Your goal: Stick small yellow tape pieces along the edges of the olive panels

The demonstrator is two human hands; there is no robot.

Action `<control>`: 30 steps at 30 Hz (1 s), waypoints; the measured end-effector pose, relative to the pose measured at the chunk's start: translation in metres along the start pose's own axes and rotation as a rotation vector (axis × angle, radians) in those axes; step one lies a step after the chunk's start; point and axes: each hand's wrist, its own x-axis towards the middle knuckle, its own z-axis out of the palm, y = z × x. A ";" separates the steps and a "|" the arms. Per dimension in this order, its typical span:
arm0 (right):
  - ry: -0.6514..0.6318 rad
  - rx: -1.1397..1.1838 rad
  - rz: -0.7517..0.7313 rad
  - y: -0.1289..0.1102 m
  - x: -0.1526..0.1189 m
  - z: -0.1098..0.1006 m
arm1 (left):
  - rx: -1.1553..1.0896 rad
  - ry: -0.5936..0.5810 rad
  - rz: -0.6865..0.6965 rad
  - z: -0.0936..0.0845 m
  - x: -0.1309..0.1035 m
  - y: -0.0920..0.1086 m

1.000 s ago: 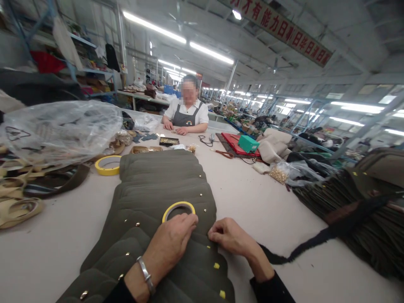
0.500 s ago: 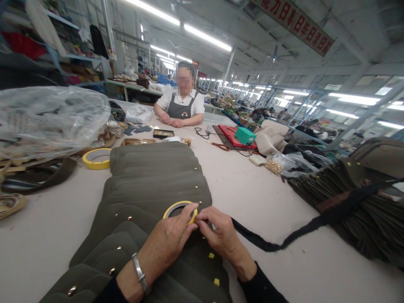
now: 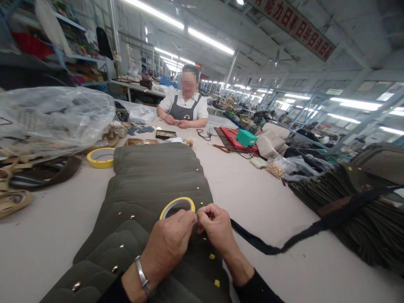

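Observation:
My left hand [image 3: 173,235] is closed on a roll of yellow tape [image 3: 178,201], which it holds tilted above a row of overlapping dark olive fabric pieces [image 3: 158,162]. Close against it, my right hand [image 3: 216,225] pinches at the tape's edge; whatever bit lies between its fingertips is too small to make out. Gold studs [image 3: 115,268] dot the left side of the fabric pieces. Small yellow tape pieces [image 3: 216,283] stick along their right side, beneath my right wrist.
A second yellow tape roll [image 3: 101,158] lies left of the fabric. Across the table sits a co-worker [image 3: 186,105]. A black strip [image 3: 268,248] runs right to a stack of dark pieces [image 3: 331,206]. Plastic-wrapped goods [image 3: 57,120] bulk up at left; a green box [image 3: 246,138] stands at the back.
The left fingers have curled in from a more stretched pose and the tape roll has tipped more upright. Both hands stay close together at its edge. The view has shifted slightly.

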 end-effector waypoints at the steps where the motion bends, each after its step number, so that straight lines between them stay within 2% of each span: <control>1: 0.009 0.044 0.066 0.004 0.006 -0.002 | 0.017 -0.012 0.001 0.000 0.000 0.002; 3: 0.023 0.063 0.115 0.013 0.018 -0.009 | 0.076 -0.097 -0.033 0.000 0.001 0.005; 7: -0.012 -0.062 0.054 0.021 0.032 -0.017 | 0.177 -0.295 -0.144 -0.001 0.005 0.004; 11: -0.015 -0.243 0.002 0.020 0.033 -0.013 | 0.182 -0.384 -0.183 -0.001 0.007 0.002; 15: 0.041 -0.415 -0.140 0.022 0.035 -0.008 | 0.188 -0.407 -0.190 -0.001 0.006 0.003; 19: 0.034 -0.456 -0.242 0.026 0.037 -0.010 | 0.196 -0.416 -0.201 0.000 0.005 0.003; 21: -0.005 -0.390 -0.200 0.029 0.039 -0.014 | 0.194 -0.418 -0.204 -0.001 0.006 0.003; 25: -0.103 -0.187 -0.023 0.036 0.043 -0.023 | 0.189 -0.427 -0.210 -0.002 0.007 0.004; 27: -0.116 -0.194 -0.029 0.037 0.044 -0.024 | 0.188 -0.430 -0.213 -0.003 0.008 0.005; 30: -0.084 -0.315 -0.119 0.033 0.043 -0.021 | 0.192 -0.430 -0.211 -0.002 0.008 0.005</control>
